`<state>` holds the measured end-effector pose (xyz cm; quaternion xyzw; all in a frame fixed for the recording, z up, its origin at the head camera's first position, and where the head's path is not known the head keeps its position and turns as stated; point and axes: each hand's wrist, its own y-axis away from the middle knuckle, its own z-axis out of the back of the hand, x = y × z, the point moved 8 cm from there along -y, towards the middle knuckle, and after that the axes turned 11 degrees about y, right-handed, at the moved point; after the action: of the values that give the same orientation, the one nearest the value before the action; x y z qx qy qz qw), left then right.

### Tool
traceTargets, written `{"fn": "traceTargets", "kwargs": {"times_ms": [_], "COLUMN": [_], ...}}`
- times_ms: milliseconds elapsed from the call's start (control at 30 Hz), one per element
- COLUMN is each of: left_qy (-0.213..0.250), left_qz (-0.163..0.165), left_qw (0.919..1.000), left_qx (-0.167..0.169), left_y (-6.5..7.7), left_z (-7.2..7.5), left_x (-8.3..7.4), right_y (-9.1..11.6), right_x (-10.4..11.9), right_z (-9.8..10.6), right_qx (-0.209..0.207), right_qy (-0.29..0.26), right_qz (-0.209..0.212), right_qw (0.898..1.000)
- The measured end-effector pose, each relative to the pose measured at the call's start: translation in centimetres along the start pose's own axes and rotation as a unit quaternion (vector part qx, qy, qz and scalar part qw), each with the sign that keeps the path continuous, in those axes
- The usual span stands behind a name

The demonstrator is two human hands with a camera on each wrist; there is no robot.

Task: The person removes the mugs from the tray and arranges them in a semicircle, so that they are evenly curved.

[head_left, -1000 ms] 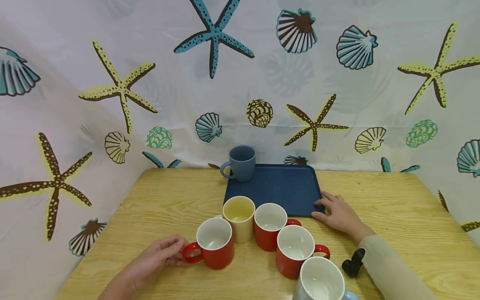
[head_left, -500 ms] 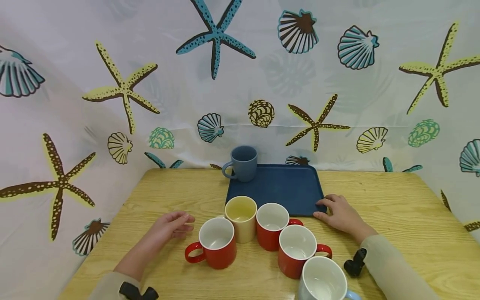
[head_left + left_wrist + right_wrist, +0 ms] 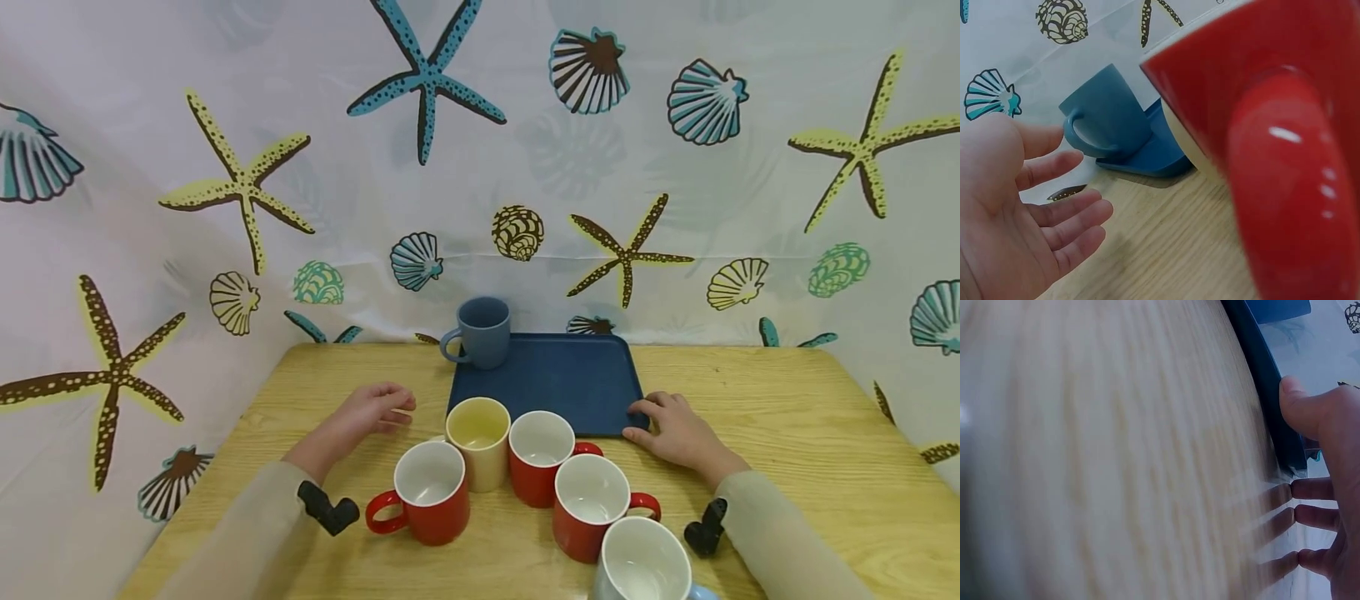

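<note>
My left hand [image 3: 367, 419] is held above the table left of the cream-yellow mug [image 3: 489, 467], fingers loosely extended with nothing in them. In the left wrist view its thumb and fingers point toward the blue mug [image 3: 1110, 112]; contact cannot be made out. That mug stands upright on the back left corner of the dark blue tray [image 3: 562, 383], handle to the left. At the tray's near right corner, my right hand [image 3: 678, 429] holds the rim between thumb and index finger. Its other fingertips touch the tabletop in the right wrist view.
Several mugs stand in front of the tray: a left red mug [image 3: 435, 517], a middle red mug [image 3: 532, 483], another red mug [image 3: 576, 533] and a pale blue mug [image 3: 645, 571]. A patterned curtain [image 3: 337, 208] hangs behind the wooden table [image 3: 765, 400].
My left hand has moved away from the left red mug's handle, forward and right toward the blue mug. My right hand stays at the tray corner. The mugs have not moved.
</note>
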<state>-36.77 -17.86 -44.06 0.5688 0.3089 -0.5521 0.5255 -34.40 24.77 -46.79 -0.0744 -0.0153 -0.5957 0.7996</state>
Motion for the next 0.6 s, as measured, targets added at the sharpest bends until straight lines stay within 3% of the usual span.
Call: {"fn": "traceTargets", "kwargs": {"times_ms": [400,600], "left_qy": [-0.010,-0.018], "left_qz": [0.003,0.003], "left_qw": [0.9998,0.9998], "left_qx": [0.017,0.008], "left_y": [-2.5,-3.4], "left_z": [0.0,-0.1], "left_x": [-0.6,-0.9], "right_y": [0.1,0.0], "right_x": [0.1,0.1], "right_z": [0.3,0.1], "right_qx": [0.005,0.012], "right_qy": [0.004,0.003], "right_qz": [-0.009,-0.014], "right_qw": [1.000,1.000]}}
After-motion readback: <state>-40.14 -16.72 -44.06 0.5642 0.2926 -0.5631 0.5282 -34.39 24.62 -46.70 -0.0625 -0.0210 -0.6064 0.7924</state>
